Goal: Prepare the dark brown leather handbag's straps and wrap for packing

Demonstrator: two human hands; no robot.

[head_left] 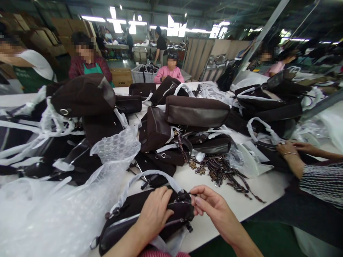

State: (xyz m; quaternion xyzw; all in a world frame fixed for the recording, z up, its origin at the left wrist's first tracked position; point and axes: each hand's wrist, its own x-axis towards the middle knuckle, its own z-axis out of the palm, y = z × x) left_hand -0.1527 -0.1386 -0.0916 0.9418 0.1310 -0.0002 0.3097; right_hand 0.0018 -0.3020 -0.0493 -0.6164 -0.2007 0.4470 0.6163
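Observation:
A dark brown handbag (pixel 120 223) lies on the white table (pixel 227 210) right in front of me, its handle (pixel 150 175) wrapped in white padding and arching over it. My left hand (pixel 157 210) rests on top of the bag, fingers bent over its upper edge near the zipper. At the bag's right end my right hand (pixel 205 203) pinches a small dark strap or cord beside the handle's base. What exactly is between those fingertips is too small to tell.
Bubble wrap (pixel 48 217) covers the left side. Behind the bag are braided tassel charms (pixel 219 169) and piled dark handbags (pixel 197 110). At the right, a co-worker's hands (pixel 292 153) touch another bag. Several people stand or sit beyond the table.

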